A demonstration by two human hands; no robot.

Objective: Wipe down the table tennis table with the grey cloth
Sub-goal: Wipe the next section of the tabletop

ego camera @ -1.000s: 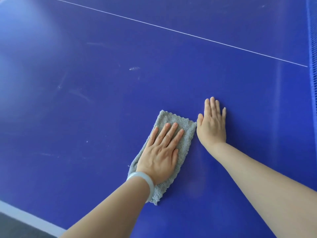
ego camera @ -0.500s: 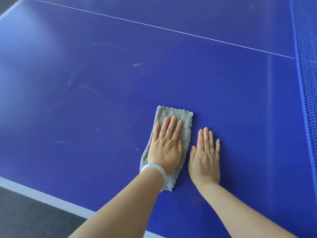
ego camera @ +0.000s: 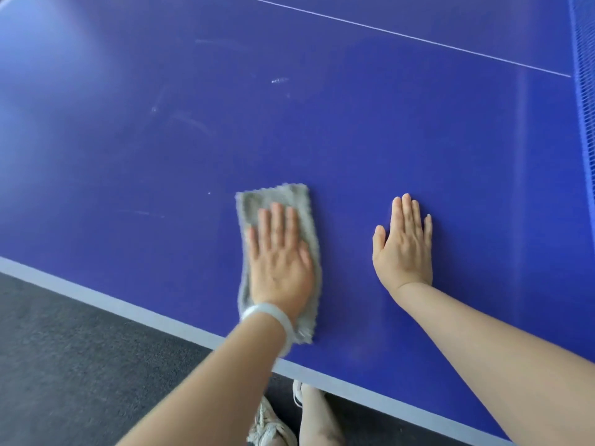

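From the head camera, the blue table tennis table [ego camera: 418, 149] fills most of the frame, and its near edge with a pale border stripe [ego camera: 128, 305] runs slantwise from the left side down to the lower right. The grey cloth [ego camera: 277, 197] lies on the tabletop close to this near edge, folded into a narrow strip whose long side points away from the edge. Its near end sits just inside the border stripe. The left hand [ego camera: 280, 262] lies flat on top of the cloth, palm down, with fingers straight and close together. It presses the cloth to the surface and is not curled round it, and the far end of the cloth shows beyond the fingertips. A pale bangle [ego camera: 273, 313] circles the left wrist, and the forearm reaches in from the bottom of the frame across the table's edge. The right hand [ego camera: 404, 249] rests on the bare blue surface, apart from the cloth on its right, palm down, fingers extended together and thumb spread a little. It holds nothing. Its forearm comes in from the lower right corner. Faint whitish scuffs [ego camera: 279, 80] mark the tabletop farther in, a thin white line [ego camera: 402, 35] crosses near the far side, and the blue net [ego camera: 584, 91] stands along the right edge. Below the near edge are dark grey carpet [ego camera: 64, 365] and a light sneaker [ego camera: 269, 426].
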